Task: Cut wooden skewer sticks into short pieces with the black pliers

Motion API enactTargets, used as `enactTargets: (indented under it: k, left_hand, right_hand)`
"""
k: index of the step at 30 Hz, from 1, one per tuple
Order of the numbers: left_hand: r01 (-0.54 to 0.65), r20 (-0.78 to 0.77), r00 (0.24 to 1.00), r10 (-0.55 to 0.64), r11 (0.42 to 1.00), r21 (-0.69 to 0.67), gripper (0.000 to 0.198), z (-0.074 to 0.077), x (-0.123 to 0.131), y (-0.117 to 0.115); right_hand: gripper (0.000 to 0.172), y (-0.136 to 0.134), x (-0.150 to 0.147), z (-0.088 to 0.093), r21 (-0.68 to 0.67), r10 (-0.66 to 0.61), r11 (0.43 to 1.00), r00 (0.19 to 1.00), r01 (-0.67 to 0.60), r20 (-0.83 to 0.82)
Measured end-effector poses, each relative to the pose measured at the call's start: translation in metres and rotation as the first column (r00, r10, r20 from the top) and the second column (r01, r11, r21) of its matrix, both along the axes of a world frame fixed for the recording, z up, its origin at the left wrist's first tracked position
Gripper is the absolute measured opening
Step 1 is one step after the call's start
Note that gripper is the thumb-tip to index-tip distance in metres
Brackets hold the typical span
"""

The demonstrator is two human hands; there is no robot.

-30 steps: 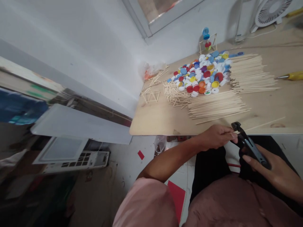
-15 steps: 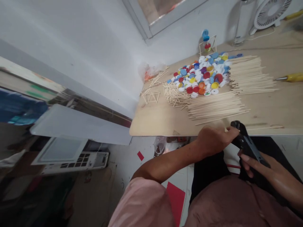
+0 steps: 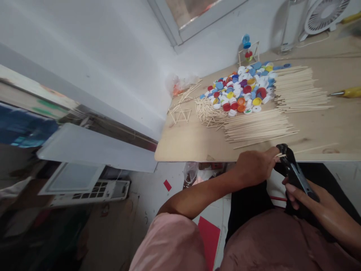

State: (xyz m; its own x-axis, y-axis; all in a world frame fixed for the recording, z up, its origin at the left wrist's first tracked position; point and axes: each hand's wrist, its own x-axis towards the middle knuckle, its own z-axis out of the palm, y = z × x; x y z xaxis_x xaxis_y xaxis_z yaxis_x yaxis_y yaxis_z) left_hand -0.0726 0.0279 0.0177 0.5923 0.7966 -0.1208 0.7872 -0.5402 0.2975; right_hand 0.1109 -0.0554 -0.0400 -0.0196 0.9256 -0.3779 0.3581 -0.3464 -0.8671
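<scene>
Pale plywood tabletop [image 3: 324,128] fills the upper right of the head view, butted against a grey-white wall under a window frame. On it, a heap of coloured plastic bottle caps [image 3: 242,88] serves as the landmark. Just in front of the caps lies a bundle of long thin wooden sticks [image 3: 258,126], their long axis running left to right; a second such bundle [image 3: 299,88] lies to the right of the caps, and a scatter of short cut sticks [image 3: 207,111] to their left. A yellow-handled tool [image 3: 349,91] lies further right, and a white desk fan [image 3: 324,13] stands behind.

Well in front of the caps, at the table's near edge, the left hand [image 3: 255,165] is pinched closed on a short thin wooden stick [image 3: 281,154], whose tip points right into the head of the black hand cutters [image 3: 293,171]. The right hand [image 3: 316,203] is wrapped around the cutters' handles. The cutters' long axis slants from the right hand up towards the left, so both hands meet at the stick, the left being nearer to it. Whether the blades have closed on the stick cannot be told.
</scene>
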Motion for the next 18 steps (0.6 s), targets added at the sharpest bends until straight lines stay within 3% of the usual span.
enactTargets:
  k: [11,18]
  left_hand:
    - [0.091,-0.065,0.995,-0.077,0.962,0.258,0.028,-0.0057,-0.0019,-0.0047]
    - [0.088,-0.045,0.996,-0.08,0.973,0.215,0.031,-0.006,-0.0017,-0.0025]
  right_hand:
    - [0.049,0.0039,-0.0021,0.0097,0.001,-0.023,1.0,0.999,0.023,0.039]
    - [0.051,0.0036,-0.0005,0.0066,0.027,-0.007,1.0,0.998,0.005,0.058]
